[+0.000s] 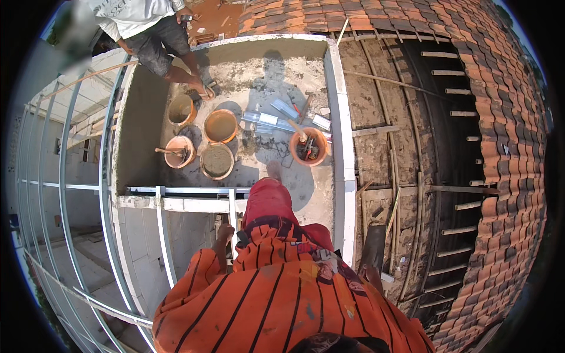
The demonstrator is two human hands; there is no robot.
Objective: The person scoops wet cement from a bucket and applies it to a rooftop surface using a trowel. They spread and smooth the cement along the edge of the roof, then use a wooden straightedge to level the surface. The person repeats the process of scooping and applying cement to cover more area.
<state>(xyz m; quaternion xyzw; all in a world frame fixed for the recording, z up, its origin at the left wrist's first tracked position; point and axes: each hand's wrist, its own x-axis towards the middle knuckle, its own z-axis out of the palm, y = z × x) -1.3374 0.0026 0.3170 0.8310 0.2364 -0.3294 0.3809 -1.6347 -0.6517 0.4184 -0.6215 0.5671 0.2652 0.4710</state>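
Observation:
My left hand [225,233] hangs low at my left side, next to a silvery metal bar [233,215] of the frame. It looks curled, but whether it grips the bar cannot be made out. On the other side, my right hand [371,275] shows only partly beyond my orange striped sleeve, near a dark board [374,247]; its fingers are hidden. One red-clad leg [269,200] of mine stretches forward, its bare foot [274,170] on the rough concrete slab [259,82].
Several mortar buckets [220,126] stand ahead-left. A tool bucket [308,147] and clear plastic packages [268,119] lie ahead-right. A low wall [341,117] borders the slab; roof tiles [506,176] rise right, metal bars [106,176] span left. Another person [159,41] stands far left.

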